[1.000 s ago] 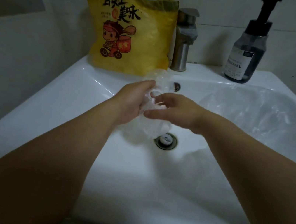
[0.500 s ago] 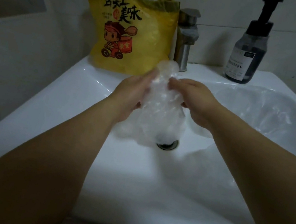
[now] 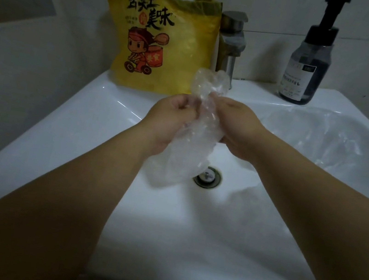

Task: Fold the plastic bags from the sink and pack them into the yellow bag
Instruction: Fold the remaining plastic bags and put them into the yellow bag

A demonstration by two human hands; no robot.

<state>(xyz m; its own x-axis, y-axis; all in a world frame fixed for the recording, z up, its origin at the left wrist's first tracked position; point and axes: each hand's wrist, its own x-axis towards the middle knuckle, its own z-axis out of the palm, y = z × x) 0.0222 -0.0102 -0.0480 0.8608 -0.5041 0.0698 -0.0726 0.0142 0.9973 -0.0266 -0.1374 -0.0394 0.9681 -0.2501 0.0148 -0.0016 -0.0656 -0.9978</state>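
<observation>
Left hand (image 3: pixel 170 115) and right hand (image 3: pixel 236 126) both grip one crumpled clear plastic bag (image 3: pixel 190 140) between them, fingers curled round it, above white sink (image 3: pixel 84 124). Bag's top bunches above fingers; rest hangs toward drain (image 3: pixel 207 179). Second clear bag (image 3: pixel 319 134) lies in sink at right. Yellow bag (image 3: pixel 167 40) stands upright on rim behind, beside metal tap (image 3: pixel 231 48). Dark pump bottle (image 3: pixel 309 62) far right.

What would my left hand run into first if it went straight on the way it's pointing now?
Your left hand, gripping the crumpled clear plastic bag, would likely meet the printed yellow plastic bag near its right edge, or the steel tap beside it; depth is unclear.
</observation>
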